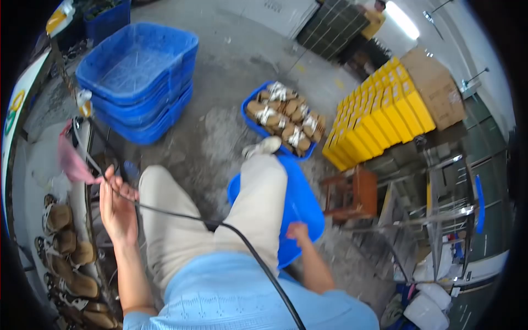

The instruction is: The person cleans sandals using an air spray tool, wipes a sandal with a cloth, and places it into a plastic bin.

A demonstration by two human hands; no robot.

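My left hand (118, 206) is raised beside my left knee, fingers curled, at the edge of the bench. The tip of a pink cloth (77, 162) meets its fingertips, and it looks pinched there. A black cable (176, 213) runs past the same fingers and across my lap. On my right, a blue plastic basin (303, 201) lies beside and partly behind my right leg. My right hand (298, 232) is closed at the near side of this basin and seems to grip it; the fingers are blurred.
Sandals (63, 242) line the bench at left. Stacked blue basins (137, 104) stand beyond it. Ahead, a blue crate (250, 121) holds bundled tan soles (294, 137). Yellow boxes (379, 118), a wooden stool (360, 192) and metal racks (429, 214) are at right. Another person (374, 22) is far back.
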